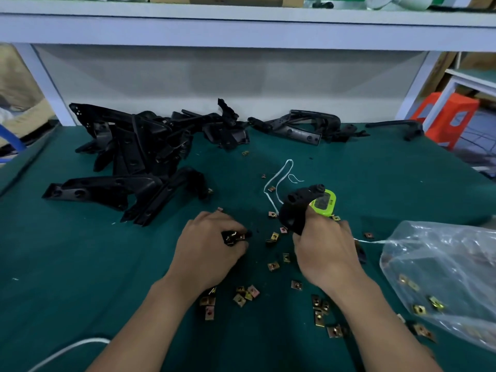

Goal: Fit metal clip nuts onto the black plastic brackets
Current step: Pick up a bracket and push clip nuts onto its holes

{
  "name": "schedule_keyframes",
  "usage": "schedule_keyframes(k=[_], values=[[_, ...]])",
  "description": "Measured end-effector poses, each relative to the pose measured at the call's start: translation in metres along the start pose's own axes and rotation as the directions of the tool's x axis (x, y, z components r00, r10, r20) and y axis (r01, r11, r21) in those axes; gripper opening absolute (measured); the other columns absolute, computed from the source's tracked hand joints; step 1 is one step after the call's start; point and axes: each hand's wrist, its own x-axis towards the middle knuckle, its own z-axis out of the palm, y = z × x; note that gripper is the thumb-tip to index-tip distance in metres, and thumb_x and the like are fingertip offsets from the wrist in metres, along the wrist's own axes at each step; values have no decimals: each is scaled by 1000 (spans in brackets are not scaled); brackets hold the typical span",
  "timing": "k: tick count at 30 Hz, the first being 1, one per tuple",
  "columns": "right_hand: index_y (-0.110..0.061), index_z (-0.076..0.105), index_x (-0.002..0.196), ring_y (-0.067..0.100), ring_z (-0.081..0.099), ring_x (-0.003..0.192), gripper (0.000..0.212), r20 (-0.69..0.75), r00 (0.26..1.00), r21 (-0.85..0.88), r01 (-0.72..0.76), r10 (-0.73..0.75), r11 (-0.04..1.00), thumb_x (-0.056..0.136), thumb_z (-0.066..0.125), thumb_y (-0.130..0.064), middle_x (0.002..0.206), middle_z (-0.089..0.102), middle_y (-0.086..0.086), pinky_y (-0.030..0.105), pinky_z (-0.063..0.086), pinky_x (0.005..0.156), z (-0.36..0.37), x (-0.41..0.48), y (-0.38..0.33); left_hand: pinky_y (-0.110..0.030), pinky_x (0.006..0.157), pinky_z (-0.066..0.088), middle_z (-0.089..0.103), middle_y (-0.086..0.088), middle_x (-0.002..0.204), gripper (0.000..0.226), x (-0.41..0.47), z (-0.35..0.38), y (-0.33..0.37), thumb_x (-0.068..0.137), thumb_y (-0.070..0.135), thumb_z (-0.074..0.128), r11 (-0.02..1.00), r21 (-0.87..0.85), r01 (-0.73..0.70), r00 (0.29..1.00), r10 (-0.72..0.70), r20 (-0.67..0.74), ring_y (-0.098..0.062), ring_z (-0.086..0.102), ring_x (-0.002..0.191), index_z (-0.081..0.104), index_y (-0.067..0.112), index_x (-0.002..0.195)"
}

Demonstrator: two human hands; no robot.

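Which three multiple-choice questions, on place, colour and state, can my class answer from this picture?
1. Where does the clear bag lie? A. at the person's right B. on the shelf C. on the floor
2. What colour is the table cover? A. red B. green C. white
3. What is the right hand doing? A. lying flat B. pointing C. gripping a black bracket
Answers: A, the bag lies beside the right hand; B, the cover is dark green; C, the hand clasps the bracket.
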Motion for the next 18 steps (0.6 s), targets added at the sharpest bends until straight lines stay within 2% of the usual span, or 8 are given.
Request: schedule_keyframes(k=[2,5,7,11,13,15,18], values=[[-29,29,73,25,32,61,37,1,1000,9,1,-1,1000,89,58,-12,59,35,-10,33,24,75,3,1,0,-24,96,34,56,41,87,10,0,0,1,81,30,82,1000,-20,4,1000,-4,-5,7,44,105,78,38,86],[-23,38,78,30,33,63,25,-1,1000,23,-9,9,1000,85,59,-12,59,33,-9,34,26,70,7,2,3,-29,100,40,57,36,85,11,-1,-1,2,82,27,83,998,-57,29,994,-35,-100,6,48,102,77,36,83],[-22,38,78,31,35,64,25,-4,1000,28,-12,12,1000,84,61,-13,59,32,-9,33,27,66,9,3,4,-32,99,44,56,35,88,11,-1,-3,3,81,29,83,991,-117,71,985,-88,-149,5,51,102,77,38,82],[-21,39,80,35,42,66,26,-31,999,58,-32,34,998,84,64,-15,61,34,-5,34,30,64,13,4,6,-23,89,43,63,18,104,15,-2,-5,6,84,29,80,985,-104,137,983,-149,-109,3,53,98,76,43,84],[-21,39,80,33,39,65,27,-64,997,79,-38,43,996,84,65,-16,62,46,1,34,30,64,13,5,7,-22,97,40,65,23,102,17,-4,-3,9,84,25,78,998,-52,45,992,-51,-119,-2,51,109,78,40,92],[-21,39,81,37,45,66,28,-84,996,83,-32,39,996,84,66,-17,71,60,10,34,30,63,14,6,8,-20,100,37,63,30,96,16,-7,0,16,80,28,81,994,-51,-101,992,97,-77,0,48,111,80,37,94],[-22,38,83,41,56,76,29,-85,996,68,-22,27,997,83,66,-20,76,61,10,34,30,64,15,4,9,-19,95,39,64,29,91,18,-14,8,28,74,43,82,978,-88,-192,970,202,137,4,47,104,80,40,91]])
